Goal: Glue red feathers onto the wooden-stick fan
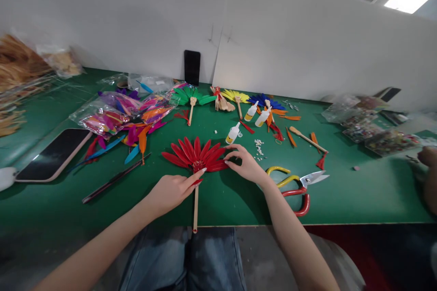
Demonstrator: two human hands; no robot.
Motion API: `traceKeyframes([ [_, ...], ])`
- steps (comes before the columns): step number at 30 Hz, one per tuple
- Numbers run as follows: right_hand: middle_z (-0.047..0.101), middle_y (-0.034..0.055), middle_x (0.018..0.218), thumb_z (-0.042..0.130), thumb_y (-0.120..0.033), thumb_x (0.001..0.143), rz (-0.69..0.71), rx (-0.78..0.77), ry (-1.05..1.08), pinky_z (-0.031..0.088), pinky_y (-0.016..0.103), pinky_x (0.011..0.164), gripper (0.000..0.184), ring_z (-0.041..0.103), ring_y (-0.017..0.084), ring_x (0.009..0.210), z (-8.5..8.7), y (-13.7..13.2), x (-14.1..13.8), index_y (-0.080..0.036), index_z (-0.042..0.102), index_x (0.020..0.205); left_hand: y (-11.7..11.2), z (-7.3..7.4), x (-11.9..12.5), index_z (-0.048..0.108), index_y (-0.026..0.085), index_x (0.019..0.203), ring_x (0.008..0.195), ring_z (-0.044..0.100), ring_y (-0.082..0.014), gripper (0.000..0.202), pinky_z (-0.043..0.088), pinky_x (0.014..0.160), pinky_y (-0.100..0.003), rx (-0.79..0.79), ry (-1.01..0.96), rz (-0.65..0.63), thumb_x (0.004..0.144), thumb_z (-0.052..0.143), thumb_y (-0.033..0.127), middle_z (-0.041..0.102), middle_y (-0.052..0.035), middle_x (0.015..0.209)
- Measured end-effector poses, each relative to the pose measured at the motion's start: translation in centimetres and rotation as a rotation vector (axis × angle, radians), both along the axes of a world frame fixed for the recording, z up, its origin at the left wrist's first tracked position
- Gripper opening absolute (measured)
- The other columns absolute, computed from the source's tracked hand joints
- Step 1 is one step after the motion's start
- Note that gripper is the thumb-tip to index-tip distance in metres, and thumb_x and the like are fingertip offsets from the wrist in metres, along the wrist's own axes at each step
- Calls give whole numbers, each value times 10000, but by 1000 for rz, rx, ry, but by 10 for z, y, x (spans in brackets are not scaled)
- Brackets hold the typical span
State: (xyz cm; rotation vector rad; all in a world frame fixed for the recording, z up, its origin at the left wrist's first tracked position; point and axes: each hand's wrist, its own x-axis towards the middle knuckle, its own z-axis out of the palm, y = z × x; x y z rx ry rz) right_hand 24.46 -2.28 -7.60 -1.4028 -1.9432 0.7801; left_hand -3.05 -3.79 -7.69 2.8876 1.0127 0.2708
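Observation:
A fan of red feathers [197, 151] on a pale wooden handle [195, 209] lies before me, its handle reaching past the table's front edge. My left hand [174, 193] presses its fingertips on the fan's neck, where the feathers meet the handle. Something red, perhaps a feather's end, shows by those fingers. At the fan's right side, my right hand [243, 163] has thumb and forefinger closed around the tip of the lowest red feather [218, 165]. Just beyond the right hand stands a white glue bottle [232, 134], with small white beads [259, 148] to its right.
Scissors [300, 188] lie right of my right forearm. Tweezers [114, 179] and a phone [54, 154] are on the left, near bagged coloured feathers [126, 111]. Green [191, 97], yellow [236, 96] and blue [264, 101] fans line the back. Another person's hand [428, 157] shows at far right.

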Motion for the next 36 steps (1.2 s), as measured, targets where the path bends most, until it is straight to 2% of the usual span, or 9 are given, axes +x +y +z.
traceKeyframes([
  [11, 541, 85, 1168, 574, -206, 805, -37, -10, 48, 476, 391, 861, 74, 547, 232, 1092, 1, 0, -4, -214, 647, 816, 0, 0, 0, 451, 179, 1366, 560, 632, -145, 438, 438, 500, -211, 26, -14, -15, 999, 256, 318, 669, -11, 643],
  [36, 579, 80, 1137, 572, -218, 785, -116, 32, 75, 468, 392, 874, 85, 562, 232, 1079, -1, 0, -10, -220, 652, 813, 1, -1, -2, 459, 186, 1364, 576, 635, -143, 426, 454, 521, -213, -3, -7, -16, 993, 292, 312, 673, -16, 663],
])
